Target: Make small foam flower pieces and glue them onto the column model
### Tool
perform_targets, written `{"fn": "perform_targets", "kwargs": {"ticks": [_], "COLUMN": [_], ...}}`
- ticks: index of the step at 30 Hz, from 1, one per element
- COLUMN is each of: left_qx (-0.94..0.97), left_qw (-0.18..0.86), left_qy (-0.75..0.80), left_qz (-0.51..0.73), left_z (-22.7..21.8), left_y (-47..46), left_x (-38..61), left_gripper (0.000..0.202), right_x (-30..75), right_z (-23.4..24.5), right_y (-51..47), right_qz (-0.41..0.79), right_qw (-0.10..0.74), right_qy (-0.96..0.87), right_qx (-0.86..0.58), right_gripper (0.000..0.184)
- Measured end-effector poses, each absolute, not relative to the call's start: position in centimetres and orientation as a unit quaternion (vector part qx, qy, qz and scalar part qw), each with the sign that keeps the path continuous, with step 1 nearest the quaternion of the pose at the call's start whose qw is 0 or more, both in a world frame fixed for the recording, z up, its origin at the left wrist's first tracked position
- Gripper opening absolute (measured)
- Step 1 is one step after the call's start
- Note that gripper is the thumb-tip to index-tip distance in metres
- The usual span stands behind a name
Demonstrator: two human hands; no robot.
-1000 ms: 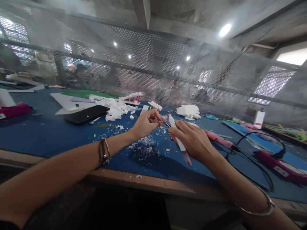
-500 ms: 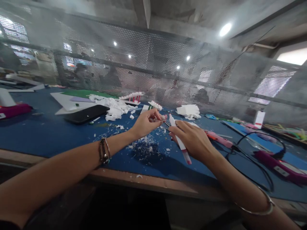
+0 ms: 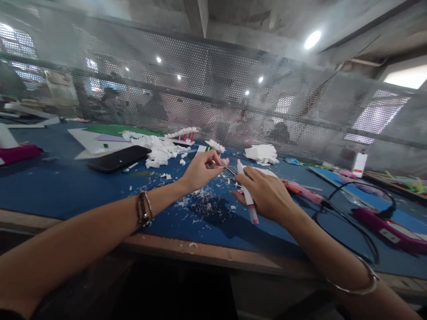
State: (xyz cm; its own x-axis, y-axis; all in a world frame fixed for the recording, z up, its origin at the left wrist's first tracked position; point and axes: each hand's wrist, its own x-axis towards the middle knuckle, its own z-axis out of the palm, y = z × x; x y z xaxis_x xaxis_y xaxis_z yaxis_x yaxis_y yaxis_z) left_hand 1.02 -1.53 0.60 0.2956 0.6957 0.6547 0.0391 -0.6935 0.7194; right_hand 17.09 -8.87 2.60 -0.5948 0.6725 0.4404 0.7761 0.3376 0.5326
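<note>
My left hand [image 3: 200, 172] is closed, pinching a small pink-and-white piece [image 3: 225, 162] between thumb and fingers above the table's middle. Opposite it, my right hand [image 3: 267, 192] grips a white marker pen [image 3: 247, 195] with pink ends, tilted across the fingers. A thin metal tool [image 3: 231, 170] also juts from the right hand, its tip close to the pink-and-white piece; its handle is hidden and I cannot tell its kind. White shavings [image 3: 208, 205] lie scattered on the blue tabletop [image 3: 110, 195] below both hands.
Crumpled white tissue [image 3: 160, 153] and a black phone [image 3: 119, 158] lie to the left. White sheets [image 3: 262, 154] are stacked behind my right hand. A pink glue gun [image 3: 307, 194], a black cable [image 3: 372, 240] and a magenta device [image 3: 388, 229] occupy the right. Perforated metal [image 3: 193, 80] stands behind.
The marker pen has turned more upright in my right hand, and its lower end has shifted left. My left hand has moved slightly left with the pink-and-white piece, showing more of the metal tool.
</note>
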Motion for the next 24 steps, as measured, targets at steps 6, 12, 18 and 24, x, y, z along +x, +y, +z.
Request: {"fn": "perform_targets", "kwargs": {"ticks": [6, 12, 18, 24], "left_qx": [0.738, 0.735, 0.732, 0.728], "left_qw": [0.311, 0.315, 0.32, 0.319], "left_qy": [0.251, 0.245, 0.24, 0.249], "left_qz": [0.544, 0.548, 0.552, 0.553], "left_z": [0.95, 0.96, 0.84, 1.07], "left_y": [-1.74, -1.74, -1.62, -1.77], "left_x": [0.85, 1.03, 1.0, 0.91], "left_gripper": [0.017, 0.016, 0.016, 0.016], "right_x": [17.21, 17.06, 16.83, 16.95], "right_z": [2.38, 2.32, 2.14, 2.22], "right_y": [-8.95, -8.95, -8.97, -8.31], "right_qz": [-0.321, -0.313, -0.323, -0.299], "right_qw": [0.072, 0.047, 0.034, 0.019], "right_qy": [-0.818, -0.813, -0.807, -0.811], "right_qx": [-0.471, -0.488, -0.493, -0.502], "right_gripper": [0.039, 0.033, 0.027, 0.025]}}
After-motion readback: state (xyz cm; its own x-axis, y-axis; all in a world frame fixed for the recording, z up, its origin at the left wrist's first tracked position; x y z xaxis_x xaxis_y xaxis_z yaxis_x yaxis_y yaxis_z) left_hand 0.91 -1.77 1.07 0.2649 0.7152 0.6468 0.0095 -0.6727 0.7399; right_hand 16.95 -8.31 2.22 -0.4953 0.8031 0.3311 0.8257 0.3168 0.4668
